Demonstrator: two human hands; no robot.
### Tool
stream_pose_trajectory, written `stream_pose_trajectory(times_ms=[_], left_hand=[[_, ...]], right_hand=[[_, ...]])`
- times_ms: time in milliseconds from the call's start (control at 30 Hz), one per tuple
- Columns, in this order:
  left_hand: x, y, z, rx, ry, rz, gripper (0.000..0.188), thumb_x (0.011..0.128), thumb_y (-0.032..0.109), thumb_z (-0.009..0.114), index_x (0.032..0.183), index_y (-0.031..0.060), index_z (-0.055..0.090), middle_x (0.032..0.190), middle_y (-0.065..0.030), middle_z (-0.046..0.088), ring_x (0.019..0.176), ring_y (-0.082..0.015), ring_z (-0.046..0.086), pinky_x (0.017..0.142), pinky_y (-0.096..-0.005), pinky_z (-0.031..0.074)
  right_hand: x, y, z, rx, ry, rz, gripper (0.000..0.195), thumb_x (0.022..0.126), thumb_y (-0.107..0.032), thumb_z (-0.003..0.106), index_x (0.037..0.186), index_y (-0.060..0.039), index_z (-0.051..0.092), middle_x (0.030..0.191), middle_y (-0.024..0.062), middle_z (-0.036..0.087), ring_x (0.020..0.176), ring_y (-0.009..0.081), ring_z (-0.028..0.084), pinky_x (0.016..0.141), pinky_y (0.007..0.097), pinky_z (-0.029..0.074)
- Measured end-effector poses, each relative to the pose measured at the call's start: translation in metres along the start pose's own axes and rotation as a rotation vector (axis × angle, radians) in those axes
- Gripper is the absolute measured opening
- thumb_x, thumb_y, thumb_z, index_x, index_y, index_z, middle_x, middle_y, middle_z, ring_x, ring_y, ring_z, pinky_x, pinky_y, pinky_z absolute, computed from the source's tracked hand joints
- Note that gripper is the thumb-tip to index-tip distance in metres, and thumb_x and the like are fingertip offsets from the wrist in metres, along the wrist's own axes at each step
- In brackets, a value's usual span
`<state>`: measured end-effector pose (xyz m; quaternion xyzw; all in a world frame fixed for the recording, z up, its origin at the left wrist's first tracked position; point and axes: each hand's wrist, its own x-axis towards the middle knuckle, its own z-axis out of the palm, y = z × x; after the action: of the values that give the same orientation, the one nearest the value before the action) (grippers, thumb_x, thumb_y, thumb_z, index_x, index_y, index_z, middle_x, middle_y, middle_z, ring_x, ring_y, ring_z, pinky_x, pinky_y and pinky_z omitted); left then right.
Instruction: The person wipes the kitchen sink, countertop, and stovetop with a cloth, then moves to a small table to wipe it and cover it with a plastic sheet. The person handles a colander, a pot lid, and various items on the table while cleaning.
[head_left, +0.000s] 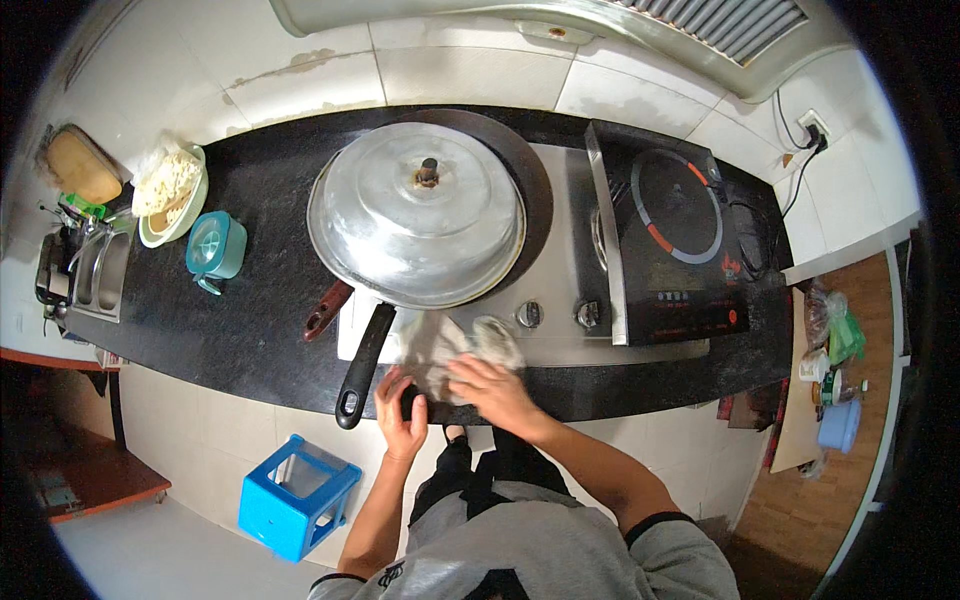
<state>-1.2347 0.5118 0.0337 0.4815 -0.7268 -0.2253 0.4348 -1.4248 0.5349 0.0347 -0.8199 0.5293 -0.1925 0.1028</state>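
My right hand (491, 386) lies over a crumpled pale cloth (435, 349) at the front edge of the steel gas stove (559, 315), its fingers on the fabric. The cloth is blurred, and part of it is bunched beyond my fingertips. My left hand (403, 416) is at the cloth's left side with thumb and fingers curved apart; whether it grips the cloth I cannot tell. Just left of it, a black pan handle (365, 367) juts past the counter edge. A domed aluminium lid (420, 225) covers that pan, and a larger dark pan (536, 187) shows behind it.
Stove knobs (529, 314) and a black induction cooker (675, 292) are to the right. A brown handle (328, 311), a teal lidded container (217, 244), a pale green basket (196, 196) and a sink (101, 270) are left. On the floor stands a blue plastic stool (281, 510).
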Motion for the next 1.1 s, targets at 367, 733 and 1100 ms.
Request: stream_pose_trajectory(times_ms=[367,733,1100], left_hand=[[-0.045,-0.026,-0.038,0.178,0.158,-0.196,0.022,0.079,0.004,0.056,0.101,-0.0010,0.054,0.100,-0.0171,0.057,0.097,-0.0327,0.052,0.087,-0.0383,0.038],[-0.013,-0.027,0.025,0.168,-0.040,0.014,0.032,0.075,0.011,0.058,0.105,0.0015,0.051,0.117,-0.0183,0.044,0.109,-0.0361,0.042,0.095,-0.0441,0.033],[-0.010,-0.025,0.032,0.253,-0.064,0.070,0.034,0.074,0.013,0.056,0.106,0.0008,0.050,0.114,-0.0206,0.047,0.108,-0.0379,0.043,0.095,-0.0501,0.030]], right_hand=[[-0.068,0.001,-0.065,0.156,0.447,0.452,0.045,0.064,0.000,0.054,0.109,-0.0066,0.055,0.101,0.0164,0.059,0.091,0.0340,0.057,0.080,0.0399,0.046],[-0.085,0.038,-0.017,-0.227,0.488,0.435,0.036,0.065,-0.008,0.054,0.098,-0.0171,0.065,0.101,0.0113,0.054,0.085,0.0304,0.049,0.070,0.0387,0.044],[0.062,0.165,-0.052,-0.144,0.131,0.891,0.059,0.084,-0.021,0.049,0.136,-0.0163,0.023,0.130,0.0235,0.031,0.122,0.0360,0.029,0.100,0.0394,0.026]])
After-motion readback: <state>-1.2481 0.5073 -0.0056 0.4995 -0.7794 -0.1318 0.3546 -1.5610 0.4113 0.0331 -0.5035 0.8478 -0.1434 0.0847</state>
